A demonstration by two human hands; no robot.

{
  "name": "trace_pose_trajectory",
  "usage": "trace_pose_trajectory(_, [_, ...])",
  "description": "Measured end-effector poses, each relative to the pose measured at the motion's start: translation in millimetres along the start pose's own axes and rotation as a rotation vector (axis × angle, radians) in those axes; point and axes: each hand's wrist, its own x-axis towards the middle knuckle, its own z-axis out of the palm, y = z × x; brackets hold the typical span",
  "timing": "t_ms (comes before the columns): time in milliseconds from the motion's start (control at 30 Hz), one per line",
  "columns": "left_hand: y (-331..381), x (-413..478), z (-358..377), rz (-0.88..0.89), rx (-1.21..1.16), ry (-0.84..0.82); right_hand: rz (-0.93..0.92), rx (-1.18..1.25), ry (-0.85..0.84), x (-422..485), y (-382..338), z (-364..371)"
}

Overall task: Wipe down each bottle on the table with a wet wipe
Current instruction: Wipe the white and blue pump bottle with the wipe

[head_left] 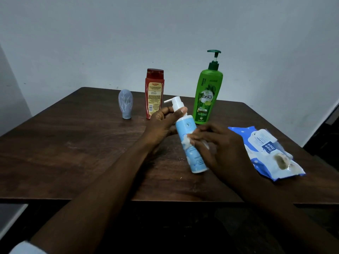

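My left hand (161, 123) grips the light-blue pump bottle (189, 142) mid-frame, tilted | my right hand (218, 143) presses a wet wipe (187, 139) to it | green "Vatika" bottle (208, 94) behind | "mee mee" wipes pack (266, 151) right.

Dark wood table (73, 153): grey btl (125, 104), red btl (154, 93), green pump btl (208, 92), wipes pk (266, 153).

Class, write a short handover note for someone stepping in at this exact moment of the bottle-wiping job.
Left hand grips the light blue pump bottle by its neck, tilted over the dark wooden table.
Right hand presses a white wet wipe against its body.
Blue wipes pack lies to the right.
Grey-blue small bottle, red bottle and green pump bottle stand behind; whether they are wiped cannot be told.
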Motion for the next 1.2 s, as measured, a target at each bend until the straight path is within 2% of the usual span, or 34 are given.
trace_pose_trajectory(267, [1, 1, 1, 0.015, 0.009, 0.01, -0.065, -0.008, 0.046, 37, 0, 9])
trace_pose_trajectory(500, [-1, -4, 1, 0.002, 0.108, 0.052, -0.163, -0.115, -0.095, -24, 3, 2])
trace_pose_trajectory(633, [-1, -7, 4, -0.022, 0.086, 0.055, -0.071, -0.109, -0.081, -59, 3, -2])
trace_pose_trajectory(700, [1, -7, 7, -0.052, 0.07, 0.073, -0.019, -0.076, -0.039, -65, 1, -4])
trace_pose_trajectory(800, [5, -7, 10, -0.087, 0.003, 0.121, -0.006, -0.018, 0.114, -61, -3, -9])
trace_pose_trajectory(967, [12, -12, 16, -0.112, -0.284, 0.25, 0.121, 0.091, 0.439, -37, -22, -9])
trace_pose_trajectory(1100, [17, -20, 14, -0.148, -0.432, 0.288, 0.213, 0.174, 0.539, -17, -35, -8])
trace_pose_trajectory(1200, [21, -25, 10, -0.157, -0.515, 0.329, 0.316, 0.281, 0.552, -6, -39, -6])
